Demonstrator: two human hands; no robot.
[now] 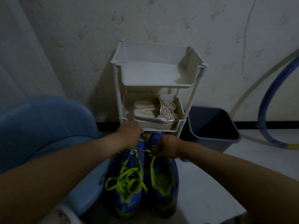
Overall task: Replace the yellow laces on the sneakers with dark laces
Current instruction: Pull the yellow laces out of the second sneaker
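- Sneakers (129,188) are being kept on the floor (202,183), side by side, with toes toward the rack (155,84) and heels toward the person.
- Yellow laces (126,177) are being left threaded and loose across the left sneaker. On the right one they are showing only near the toe, so unlacing is judged as barely begun.
- No dark laces are being shown anywhere, so all rethreading is judged as left to do.
- By the right hand (168,148), a lace is being pinched between curled fingers (157,150) at the right sneaker's toe end.
- Over the left sneaker's toe the left hand (129,135) is being laid. Its fingers are being hidden by the hand's back, so whether they are apart or clamped cannot be told.
- Room is being hemmed in: the tub (40,123) is just beside the left sneaker, the bin (210,126) is near on the right, and a rack shelf's edge is just above the hands.
- Open floor is being left to the right of the pair and toward the person, for pulling laces out.
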